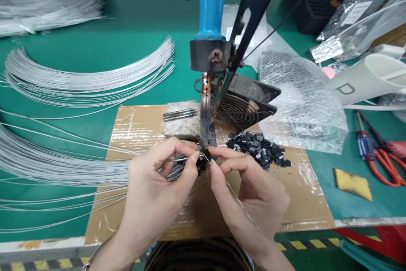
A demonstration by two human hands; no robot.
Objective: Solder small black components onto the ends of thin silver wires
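Observation:
A soldering iron (209, 13) is clamped upright, tip down, and its tip (204, 129) meets the spot between my fingertips. My left hand (161, 186) pinches a thin grey wire (180, 160) with thumb and forefinger; a small shiny end shows at the fingertips, too small to name. My right hand (250, 190) is closed around a thin strand of solder wire (234, 195), which runs from the iron's tip back across the palm. Below the fingertips, more wire ends lie partly hidden. A heap of small black connector pieces (256, 146) lies just beyond my right hand.
Bundles of grey wires (89, 76) lie at the left. Behind the iron stand a metal arm (250, 13) and a fan (244, 104). Cardboard (301, 195) covers the work spot. Bubble wrap (294, 93), a yellow sponge (352, 184), orange-handled scissors (385, 169) and a screwdriver (364, 144) are at right.

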